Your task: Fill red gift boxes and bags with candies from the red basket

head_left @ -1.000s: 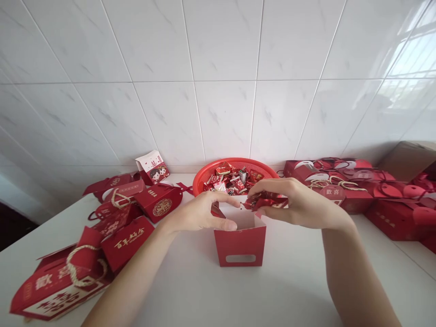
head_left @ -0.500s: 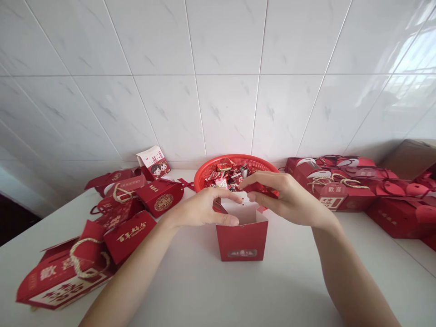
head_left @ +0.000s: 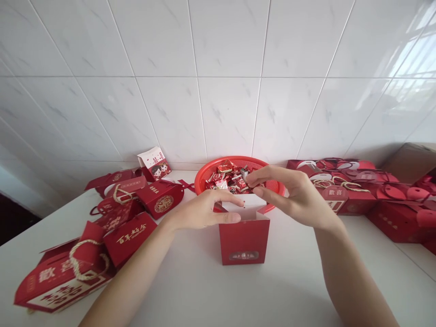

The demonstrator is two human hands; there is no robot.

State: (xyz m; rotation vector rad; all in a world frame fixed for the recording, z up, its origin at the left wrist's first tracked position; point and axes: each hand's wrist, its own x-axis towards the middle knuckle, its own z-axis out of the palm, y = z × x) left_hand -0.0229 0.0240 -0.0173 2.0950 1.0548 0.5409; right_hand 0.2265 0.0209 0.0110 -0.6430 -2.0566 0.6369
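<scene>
A red paper box (head_left: pixel 244 240) stands upright on the white table with its top open and a small window low on its front. My left hand (head_left: pixel 206 210) is at the box's upper left, thumb and index finger apart over the rim; its other fingers are partly hidden. My right hand (head_left: pixel 289 193) hovers above and behind the box's right side, at the near edge of a red plastic basket (head_left: pixel 279 187). A gap shows between its thumb and index finger, with no held item that I can make out. Wrapped candies (head_left: pixel 226 177) lie in the basket.
Several red gift boxes (head_left: pixel 131 236) with rope or ribbon handles lie at the left. A white and red box (head_left: pixel 155 164) stands near the tiled wall. More red boxes (head_left: pixel 357 202) are grouped at the right, before a brown cardboard box (head_left: pixel 410 161).
My right hand has shifted slightly right, its fingertips now nearer the candies and the gap between them narrower. My left hand stays by the box.
</scene>
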